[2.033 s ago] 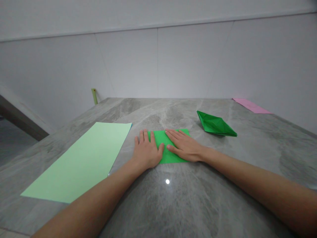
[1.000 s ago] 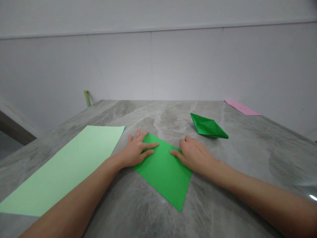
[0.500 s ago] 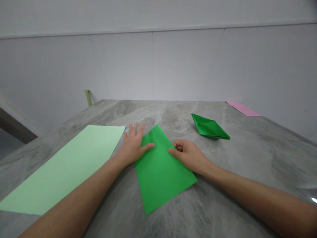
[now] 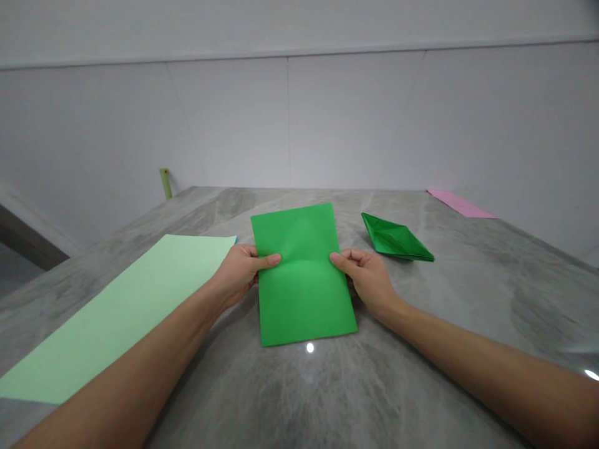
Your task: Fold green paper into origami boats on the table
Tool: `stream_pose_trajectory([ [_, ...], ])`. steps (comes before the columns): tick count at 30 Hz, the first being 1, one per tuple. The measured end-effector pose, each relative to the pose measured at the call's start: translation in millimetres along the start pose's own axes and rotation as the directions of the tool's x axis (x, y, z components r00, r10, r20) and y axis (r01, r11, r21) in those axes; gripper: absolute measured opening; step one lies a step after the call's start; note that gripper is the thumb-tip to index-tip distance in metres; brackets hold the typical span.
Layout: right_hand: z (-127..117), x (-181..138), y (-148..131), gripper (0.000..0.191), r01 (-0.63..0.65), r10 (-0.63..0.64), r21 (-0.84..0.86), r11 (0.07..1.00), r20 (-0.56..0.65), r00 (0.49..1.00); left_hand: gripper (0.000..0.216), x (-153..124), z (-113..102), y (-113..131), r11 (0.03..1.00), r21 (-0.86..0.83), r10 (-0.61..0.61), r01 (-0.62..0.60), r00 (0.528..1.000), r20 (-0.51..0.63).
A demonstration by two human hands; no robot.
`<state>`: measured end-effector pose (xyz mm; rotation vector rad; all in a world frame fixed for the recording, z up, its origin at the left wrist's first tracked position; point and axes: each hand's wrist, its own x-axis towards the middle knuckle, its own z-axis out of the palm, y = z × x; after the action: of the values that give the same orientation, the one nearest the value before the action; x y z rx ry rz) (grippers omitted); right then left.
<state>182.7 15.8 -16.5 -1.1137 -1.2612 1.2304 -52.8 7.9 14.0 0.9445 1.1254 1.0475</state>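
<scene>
Both hands grip a bright green sheet of paper, tilted up off the tabletop and bent slightly across its middle. My left hand pinches its left edge, thumb on the face toward me and fingers behind. On the opposite edge my right hand holds it the same way. Whether the sheet is one layer or folded double, I cannot tell. A folded green paper boat rests on the table just beyond my right hand.
Pale green paper lies on the grey marbled table at the left, partly under my left forearm. A pink sheet lies at the far right corner. A white wall borders the table's back edge.
The green sheet has been lifted and turned squarer to me. My left hand, spread flat before, now pinches its left edge; my right hand has moved slightly right and up.
</scene>
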Motion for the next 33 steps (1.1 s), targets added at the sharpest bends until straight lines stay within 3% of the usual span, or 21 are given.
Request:
stream_pose_trajectory([
  [5,-1.5,3.5,-6.0,0.034,0.056,-0.053,0.060,0.997,-0.056,0.997,0.034,-4.5,-0.2,1.2,0.982,0.139,-0.142,0.124,0.982,0.127],
  [8,-3.7,3.6,-8.7,0.036,0.063,-0.061,0.031,0.997,-0.066,0.996,0.034,-3.6,0.3,-2.2,0.968,0.223,-0.139,0.111,0.984,0.115],
  [11,-4.7,1.4,-10.7,0.042,0.061,-0.059,-0.038,0.997,0.036,0.998,0.043,-1.5,0.0,-1.2,0.972,0.232,0.034,-0.026,0.999,-0.031],
  [14,-2.5,-3.1,-11.3,0.044,0.035,-0.008,-0.100,0.994,0.255,0.967,0.055,-3.2,1.8,3.9,0.905,0.358,0.298,-0.231,0.944,-0.142],
  [16,0.6,-7.1,-11.3,0.046,0.024,0.038,-0.144,0.989,0.414,0.909,0.049,-7.6,6.4,6.1,0.791,0.515,0.421,-0.329,0.904,-0.070],
  [18,4.2,-11.2,-11.4,0.048,0.024,0.066,-0.160,0.987,0.533,0.844,0.038,-13.3,13.5,5.4,0.671,0.639,0.437,-0.375,0.897,0.067],
  [21,8.3,-15.7,-11.8,0.048,0.031,0.067,-0.149,0.988,0.608,0.791,0.029,-19.8,23.9,0.0,0.643,0.669,0.280,-0.372,0.928,0.247],
  [24,9.1,-17.2,-11.9,0.047,0.024,0.081,-0.158,0.987,0.623,0.778,0.033,-22.1,28.3,-4.8,0.734,0.608,0.088,-0.303,0.930,0.356],
  [29,6.9,-17.8,-13.4,0.044,0.020,0.096,-0.172,0.985,0.640,0.762,0.030,-25.5,27.0,-3.3,0.865,0.499,-0.141,-0.061,0.923,0.357],
  [33,7.8,-19.0,-15.7,0.042,0.001,0.118,-0.181,0.984,0.646,0.754,0.032,-29.4,27.4,1.1,0.834,0.552,-0.222,-0.017,0.905,0.363],
])
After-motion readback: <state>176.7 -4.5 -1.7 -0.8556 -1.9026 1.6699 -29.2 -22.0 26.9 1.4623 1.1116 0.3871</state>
